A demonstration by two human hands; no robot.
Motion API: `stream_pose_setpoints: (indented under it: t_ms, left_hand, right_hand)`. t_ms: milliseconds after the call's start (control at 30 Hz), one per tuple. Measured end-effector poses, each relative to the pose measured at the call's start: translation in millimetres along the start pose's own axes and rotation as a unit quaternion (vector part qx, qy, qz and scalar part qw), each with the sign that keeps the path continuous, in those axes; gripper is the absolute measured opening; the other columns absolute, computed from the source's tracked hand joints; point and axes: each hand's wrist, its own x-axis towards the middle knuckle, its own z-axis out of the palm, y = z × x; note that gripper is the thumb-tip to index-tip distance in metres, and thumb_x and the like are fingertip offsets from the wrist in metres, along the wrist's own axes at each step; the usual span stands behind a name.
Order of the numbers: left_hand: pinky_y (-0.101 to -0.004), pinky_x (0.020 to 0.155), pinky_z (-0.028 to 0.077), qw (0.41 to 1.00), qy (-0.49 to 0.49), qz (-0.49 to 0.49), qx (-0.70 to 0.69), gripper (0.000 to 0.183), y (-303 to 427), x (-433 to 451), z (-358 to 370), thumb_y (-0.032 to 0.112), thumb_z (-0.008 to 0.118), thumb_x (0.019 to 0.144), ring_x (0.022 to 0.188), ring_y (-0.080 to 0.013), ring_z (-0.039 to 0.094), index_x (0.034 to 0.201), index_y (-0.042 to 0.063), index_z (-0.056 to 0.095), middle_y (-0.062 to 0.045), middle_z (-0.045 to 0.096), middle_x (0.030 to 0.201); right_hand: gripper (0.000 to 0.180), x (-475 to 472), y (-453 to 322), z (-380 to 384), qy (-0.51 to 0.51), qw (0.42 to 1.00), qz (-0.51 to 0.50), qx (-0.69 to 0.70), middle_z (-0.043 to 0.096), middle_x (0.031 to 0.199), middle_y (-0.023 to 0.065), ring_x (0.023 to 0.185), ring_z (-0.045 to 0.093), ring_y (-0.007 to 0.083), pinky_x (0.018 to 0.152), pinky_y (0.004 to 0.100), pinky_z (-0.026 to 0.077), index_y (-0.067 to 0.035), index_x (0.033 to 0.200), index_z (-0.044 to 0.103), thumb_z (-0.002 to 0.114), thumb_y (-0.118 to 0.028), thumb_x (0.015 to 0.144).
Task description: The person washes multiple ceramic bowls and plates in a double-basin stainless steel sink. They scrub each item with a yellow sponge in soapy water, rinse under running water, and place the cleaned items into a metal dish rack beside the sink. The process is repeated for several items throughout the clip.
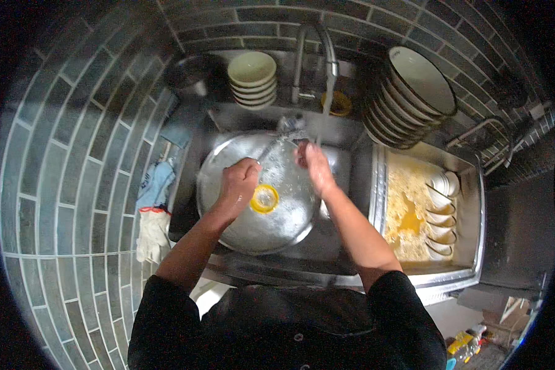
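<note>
My left hand (240,182) is closed around the thin handle of a metal utensil (270,147), whose wet, blurred head points at the back wall of the sink. Below both hands lies a large round metal lid or tray (277,231), with a yellow ring-shaped item (264,199) on it, close to my left hand. My right hand (312,162) is curled beside the stream from the faucet (334,69); blur hides whether anything is in its fingers. Water runs down behind it and splashes around the utensil's head.
Stacked small bowls (252,69) and a leaning stack of large bowls (423,81) stand behind the sink. The right basin (469,217) holds foamy yellowish water and several bowls. Gloves (152,233) and a blue cloth item (156,182) lie along the left wall.
</note>
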Motion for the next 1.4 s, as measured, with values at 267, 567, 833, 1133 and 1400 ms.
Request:
stream_pose_setpoints:
  t_ms: [267,567,833,1133,1400]
  left_hand:
    - [-0.0401,0.053,0.045,0.919,0.176,0.162,0.313,0.013,32,107,-54,0.013,0.052,0.077,0.063,-0.0364,0.056,0.078,0.001,0.057,-0.02,0.058,0.073]
    - [-0.0281,0.044,0.043,0.959,0.065,-0.239,-0.14,0.051,27,139,-69,0.048,0.044,0.086,0.053,-0.0188,0.057,0.111,0.003,0.047,-0.013,0.061,0.08]
    - [-0.0449,0.099,0.029,0.863,-0.255,-0.375,0.22,0.072,-161,-44,26,0.055,0.048,0.081,0.117,-0.0308,0.041,0.129,0.002,0.035,-0.021,0.04,0.129]
    - [-0.0343,0.07,0.051,0.989,-0.084,-0.117,0.011,0.023,-134,-4,70,0.003,0.049,0.077,0.08,-0.0221,0.061,0.099,0.0,0.055,-0.011,0.061,0.091]
    - [-0.0357,0.071,0.051,0.876,-0.065,-0.342,-0.335,0.028,-62,33,94,0.007,0.042,0.087,0.08,-0.0215,0.06,0.114,0.001,0.048,-0.012,0.059,0.098]
  right_hand:
    - [0.037,-54,93,65,-0.259,0.747,-0.206,-0.576,0.057,0.111,0.0152,0.105,0.053,0.0309,0.094,0.0456,0.034,-0.009,0.119,0.047,0.042,-0.013,0.082]
    - [0.044,-52,78,93,-0.249,0.878,0.096,-0.397,0.055,0.105,0.0256,0.101,0.053,0.0372,0.086,0.0419,0.042,0.0,0.112,0.046,0.058,-0.016,0.073]
    - [0.033,-57,119,103,-0.207,0.927,0.204,-0.238,0.06,0.084,0.0232,0.078,0.059,0.0328,0.072,0.0343,0.047,0.009,0.092,0.056,0.061,-0.017,0.073]
    - [0.039,-69,44,68,-0.103,0.908,-0.17,-0.369,0.052,0.107,0.0239,0.101,0.049,0.0397,0.087,0.0414,0.041,0.002,0.108,0.052,0.052,-0.002,0.069]
    - [0.051,-43,14,34,-0.104,0.711,-0.192,-0.669,0.022,0.142,0.0155,0.132,0.019,0.0264,0.105,0.0525,0.008,0.002,0.133,0.027,0.031,-0.012,0.084]
